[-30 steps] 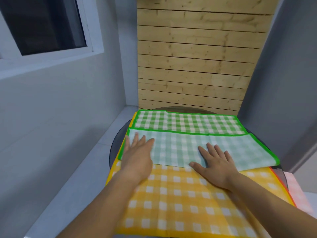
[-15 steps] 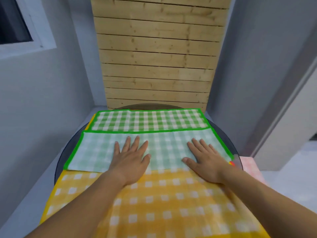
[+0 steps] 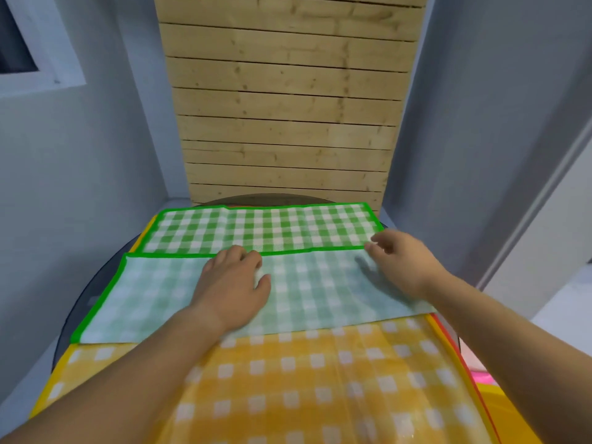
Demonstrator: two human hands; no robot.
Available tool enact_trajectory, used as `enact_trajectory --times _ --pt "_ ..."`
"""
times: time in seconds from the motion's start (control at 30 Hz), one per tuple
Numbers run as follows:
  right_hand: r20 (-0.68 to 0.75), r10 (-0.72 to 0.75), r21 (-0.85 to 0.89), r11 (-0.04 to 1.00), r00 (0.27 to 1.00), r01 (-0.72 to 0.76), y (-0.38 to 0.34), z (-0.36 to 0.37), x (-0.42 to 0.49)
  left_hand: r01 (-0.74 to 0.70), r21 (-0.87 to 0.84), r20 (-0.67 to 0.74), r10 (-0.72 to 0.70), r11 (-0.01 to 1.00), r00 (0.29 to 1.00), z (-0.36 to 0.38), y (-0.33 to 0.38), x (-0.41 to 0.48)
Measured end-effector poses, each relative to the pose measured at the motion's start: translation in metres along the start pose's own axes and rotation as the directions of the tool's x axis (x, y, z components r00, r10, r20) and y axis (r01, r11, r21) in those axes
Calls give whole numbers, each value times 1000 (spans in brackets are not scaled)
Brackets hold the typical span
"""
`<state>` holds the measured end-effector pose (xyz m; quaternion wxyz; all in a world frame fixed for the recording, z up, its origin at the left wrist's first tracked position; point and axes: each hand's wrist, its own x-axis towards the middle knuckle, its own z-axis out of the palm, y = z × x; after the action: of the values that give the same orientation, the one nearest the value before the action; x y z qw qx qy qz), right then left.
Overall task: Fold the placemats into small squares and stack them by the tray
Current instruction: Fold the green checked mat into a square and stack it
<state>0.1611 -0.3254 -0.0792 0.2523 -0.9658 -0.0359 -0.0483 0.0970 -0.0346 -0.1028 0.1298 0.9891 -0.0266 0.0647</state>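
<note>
1. Head view, progress: green placemat (image 3: 262,229) folded once, its pale underside turned up. Further folds and stacking remain, and the yellow placemat (image 3: 320,379) beneath is unfolded.
2. Head view, appearance: thin checked cloth with a green hem. The left hand (image 3: 230,283) rests on the flap with bent fingers; the right hand (image 3: 403,267) has fingers (image 3: 374,243) loosely curled at the hem. Cannot tell if either grips.

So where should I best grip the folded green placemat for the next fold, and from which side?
Pinch its right short end, coming from the right. The green placemat lies as a long left-to-right strip, and the left hand presses its middle, so that end should swing over.
</note>
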Motion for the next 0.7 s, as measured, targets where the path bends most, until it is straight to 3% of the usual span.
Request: enact_trajectory --times 0.13,0.37,0.53,0.7 --pt "-90 171 270 952 981 -142 -2 11 70 7 -43 37 -5 999 999 17 -2 7" --pt "-91 391 480 823 916 -304 6 20 148 20 -53 24 -19 998 1000 21 -6 6" --pt "-177 408 610 760 896 -226 0 21 158 24 -46 10 -24 999 1000 20 -6 5" --pt "-237 246 647 762 940 -36 -9 9 144 20 -71 0 -20 997 1000 18 -4 2"
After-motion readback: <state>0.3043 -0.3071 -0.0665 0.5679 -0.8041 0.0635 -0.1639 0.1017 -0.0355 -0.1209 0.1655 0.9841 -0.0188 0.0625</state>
